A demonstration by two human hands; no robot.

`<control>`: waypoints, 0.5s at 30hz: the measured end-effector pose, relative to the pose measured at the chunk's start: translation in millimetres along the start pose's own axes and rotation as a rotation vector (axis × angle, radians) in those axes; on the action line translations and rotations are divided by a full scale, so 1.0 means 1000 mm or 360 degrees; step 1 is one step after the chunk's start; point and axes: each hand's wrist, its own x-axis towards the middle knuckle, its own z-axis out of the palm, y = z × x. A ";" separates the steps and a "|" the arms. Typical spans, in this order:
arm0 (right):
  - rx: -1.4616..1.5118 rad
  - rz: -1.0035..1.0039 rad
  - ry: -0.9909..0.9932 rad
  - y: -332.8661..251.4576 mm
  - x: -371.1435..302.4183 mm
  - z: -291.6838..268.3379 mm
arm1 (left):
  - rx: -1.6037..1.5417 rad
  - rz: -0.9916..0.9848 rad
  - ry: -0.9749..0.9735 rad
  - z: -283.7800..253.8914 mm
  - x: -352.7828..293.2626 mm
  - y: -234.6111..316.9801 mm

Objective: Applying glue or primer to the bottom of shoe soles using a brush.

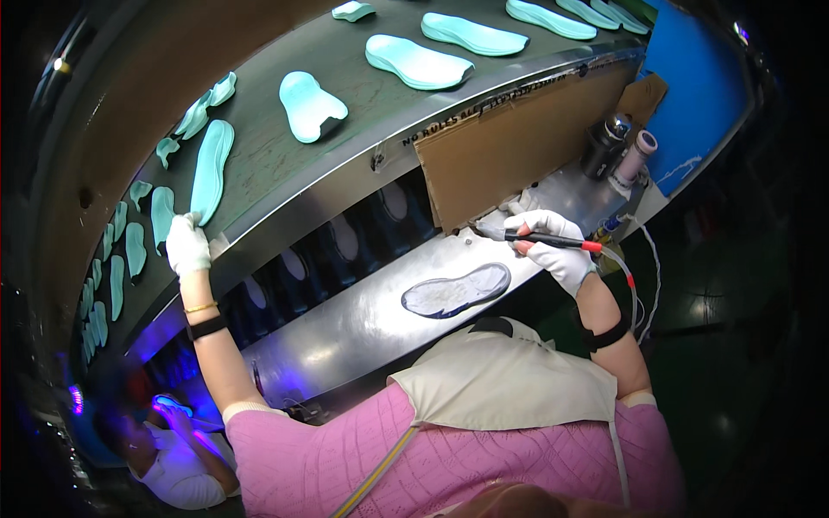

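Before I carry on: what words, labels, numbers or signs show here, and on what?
Metal conveyor edge: a line of dark capital lettering, partly legible; wording not copied out here.
Black bottle: small pale marks, too small to read.
Pink bottle: nothing legible.
Black pen-like tool in the right hand: no lettering visible.
Grey sole on the bench: no lettering visible.

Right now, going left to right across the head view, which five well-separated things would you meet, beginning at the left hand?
Left gloved hand, grey shoe sole on the metal ledge, right gloved hand, pale pink bottle, blue panel.
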 end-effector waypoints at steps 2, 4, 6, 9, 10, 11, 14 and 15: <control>-0.0090 -0.0008 0.0021 0.003 0.003 0.004 | 0.0140 0.0141 0.0053 -0.024 -0.012 0.049; -0.0031 -0.0046 -0.0017 0.005 0.008 0.011 | -0.0126 0.0339 0.0345 -0.041 -0.026 0.066; -0.0114 -0.0033 -0.0042 0.002 0.013 0.018 | -0.0913 0.0116 0.0462 -0.061 -0.042 0.078; -0.0067 0.0041 -0.0007 0.001 0.018 0.020 | -0.2429 -0.0201 0.0602 -0.092 -0.057 0.083; 0.0010 0.0074 0.0039 0.008 0.019 0.015 | -0.2684 -0.0112 0.0637 -0.107 -0.061 0.096; 0.0070 0.0055 0.0071 0.010 0.023 0.016 | -0.2928 -0.0018 0.0690 -0.118 -0.068 0.103; 0.0121 0.0087 0.0131 0.018 0.025 0.014 | -0.3489 0.0029 -0.0068 -0.128 -0.073 0.150; 0.0069 0.0067 0.0105 0.014 0.023 0.016 | -0.3757 0.0117 -0.0108 -0.098 -0.074 0.165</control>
